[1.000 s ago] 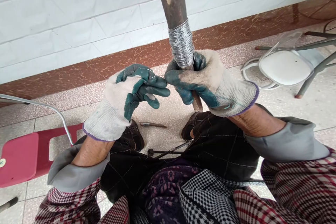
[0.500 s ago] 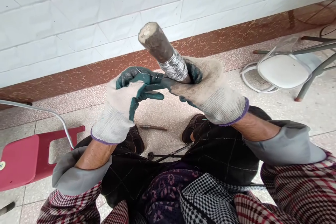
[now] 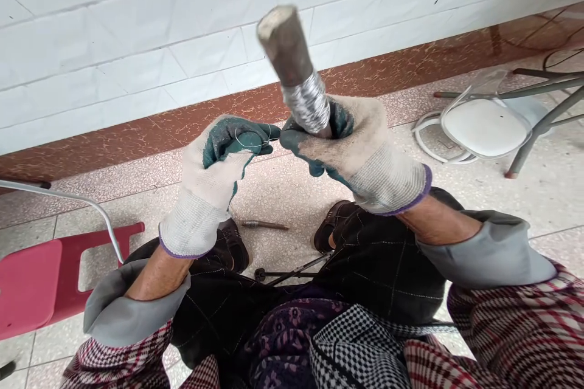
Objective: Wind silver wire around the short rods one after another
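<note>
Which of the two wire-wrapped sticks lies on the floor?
The thinner-looking stick, between the two shoes; the other stick is gripped in the right hand.

Lighting: bright, diffuse, coolish white; source direction cannot be told.
Tiled wall (image 3: pixel 137 18): evenly lit, greyer toward the upper right corner.
Skirting (image 3: pixel 219 97): glossy, dim reflections at far right.
Wire coil (image 3: pixel 306 102): small silvery glints, strands smeared.
Stick (image 3: pixel 288 45): upper end softened by blur.
Trousers (image 3: pixel 383 255): very dark, folds hard to read.
Floor (image 3: pixel 274 188): speckle legible, shadows soft.
Distortion: wide-angle stretch, plaid sleeve (image 3: pixel 529 322) drawn out at lower right.
</note>
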Tool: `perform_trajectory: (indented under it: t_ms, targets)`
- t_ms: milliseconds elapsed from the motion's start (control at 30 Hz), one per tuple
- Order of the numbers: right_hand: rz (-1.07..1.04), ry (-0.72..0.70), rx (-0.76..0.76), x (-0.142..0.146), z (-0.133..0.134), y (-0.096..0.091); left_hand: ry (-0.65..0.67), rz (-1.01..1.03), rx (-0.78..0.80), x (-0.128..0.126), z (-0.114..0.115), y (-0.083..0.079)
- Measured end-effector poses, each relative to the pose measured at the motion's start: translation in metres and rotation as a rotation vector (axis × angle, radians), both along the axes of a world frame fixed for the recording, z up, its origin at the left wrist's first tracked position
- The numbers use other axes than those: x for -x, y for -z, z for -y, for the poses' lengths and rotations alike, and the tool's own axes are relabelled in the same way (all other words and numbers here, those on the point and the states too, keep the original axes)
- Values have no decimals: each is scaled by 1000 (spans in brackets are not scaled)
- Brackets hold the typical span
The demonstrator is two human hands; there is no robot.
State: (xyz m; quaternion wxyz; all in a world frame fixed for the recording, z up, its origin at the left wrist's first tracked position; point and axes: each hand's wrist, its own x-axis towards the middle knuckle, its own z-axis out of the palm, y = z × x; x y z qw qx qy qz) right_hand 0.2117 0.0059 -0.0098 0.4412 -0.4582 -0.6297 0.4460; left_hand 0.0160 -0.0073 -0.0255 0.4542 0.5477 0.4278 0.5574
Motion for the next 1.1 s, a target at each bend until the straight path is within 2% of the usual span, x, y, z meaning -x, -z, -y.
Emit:
perform_trajectory:
  t_ms: [100,167,200,267,367,600,733,833,1000,1100]
  targets:
    - [159,-54,-222,-6,-4,0,11,-76,75,4,0,-6]
    - [163,-106,-298,-8,-5,-1,45,-66,168,6,-1,-11]
    - [129,-131,-275,-8,-5,-1,65,-47,215,6,-1,-13]
    - [37,-164,-128,-7,-3,-1,101,-18,282,5,-1,-17]
    - [-44,-159,74,-4,0,-1,109,-15,282,5,0,-17]
    - [-152,-166,259,5,2,-1,76,-70,122,6,2,-12]
    - [-264,-160,284,9,4,2,60,-99,-26,6,4,-7]
    - [-219,-132,229,8,5,5,74,-49,-13,6,4,-5]
    - [-57,-36,-25,3,5,8,193,57,112,9,4,-7]
    - [111,30,-145,1,5,10,196,87,133,6,8,-5]
